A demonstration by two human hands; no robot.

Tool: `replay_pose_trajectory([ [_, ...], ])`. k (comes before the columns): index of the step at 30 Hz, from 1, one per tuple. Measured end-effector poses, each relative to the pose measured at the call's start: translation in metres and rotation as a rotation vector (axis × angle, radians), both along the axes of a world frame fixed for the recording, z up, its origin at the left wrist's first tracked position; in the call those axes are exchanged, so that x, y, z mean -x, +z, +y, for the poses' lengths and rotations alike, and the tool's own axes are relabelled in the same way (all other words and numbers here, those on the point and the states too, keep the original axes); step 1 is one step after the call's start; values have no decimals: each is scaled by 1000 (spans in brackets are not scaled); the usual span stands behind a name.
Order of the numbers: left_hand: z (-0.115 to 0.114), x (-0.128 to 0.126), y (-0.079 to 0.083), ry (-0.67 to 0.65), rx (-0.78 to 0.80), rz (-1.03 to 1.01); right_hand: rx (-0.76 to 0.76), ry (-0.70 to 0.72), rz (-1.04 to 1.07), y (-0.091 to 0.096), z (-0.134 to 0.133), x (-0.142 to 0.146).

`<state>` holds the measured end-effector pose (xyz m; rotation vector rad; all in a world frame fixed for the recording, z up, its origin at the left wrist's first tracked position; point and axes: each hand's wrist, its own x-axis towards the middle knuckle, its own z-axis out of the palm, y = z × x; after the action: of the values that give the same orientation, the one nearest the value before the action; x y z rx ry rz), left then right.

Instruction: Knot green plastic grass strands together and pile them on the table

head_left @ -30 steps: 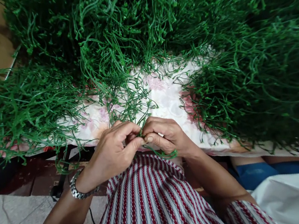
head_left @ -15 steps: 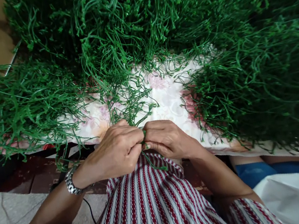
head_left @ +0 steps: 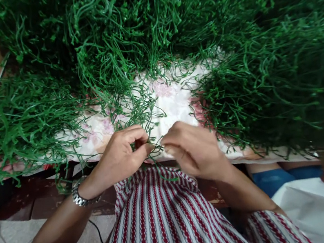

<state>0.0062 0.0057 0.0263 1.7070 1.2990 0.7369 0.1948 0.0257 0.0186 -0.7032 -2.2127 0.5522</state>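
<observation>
Strands (head_left: 173, 179) look light, springy, easily kinked, best pinched mid-length; my left hand (head_left: 124, 154) pinches some, my right hand (head_left: 197, 151) is curled narrow, its hold too blurred to tell.

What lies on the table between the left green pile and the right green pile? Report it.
In the head view, the floral cloth lies between the left green pile and the right green pile, with loose green strands scattered on it.

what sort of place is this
Possibly a small workshop or a home set up for handwork: large heaps of green stems crowd a surface covered with a floral cloth, and another person appears to sit close by.
</observation>
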Motion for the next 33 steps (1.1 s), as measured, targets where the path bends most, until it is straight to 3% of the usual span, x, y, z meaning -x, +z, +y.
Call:
replay_pose_trajectory([
  [5,-5,-6,-12,194,78,-221,159,-41,31,-18,-13,13],
  [8,-8,-9,-15,240,97,-276,220,-56,27,-27,-14,17],
  [14,-12,-16,-16,240,-3,-231,291,-47,6,-27,-16,17],
  [17,-13,-18,-19,239,-54,-346,337,-1,8,-26,-14,14],
  [25,-12,-23,-19,225,247,-891,435,203,167,-36,-8,10],
  [28,-10,-20,-16,216,314,-949,377,250,157,-42,-10,13],
  [31,-7,-13,-12,279,261,-942,325,294,98,-43,-12,12],
  [33,-6,-9,-11,291,220,-889,340,244,166,-39,-10,7],
])
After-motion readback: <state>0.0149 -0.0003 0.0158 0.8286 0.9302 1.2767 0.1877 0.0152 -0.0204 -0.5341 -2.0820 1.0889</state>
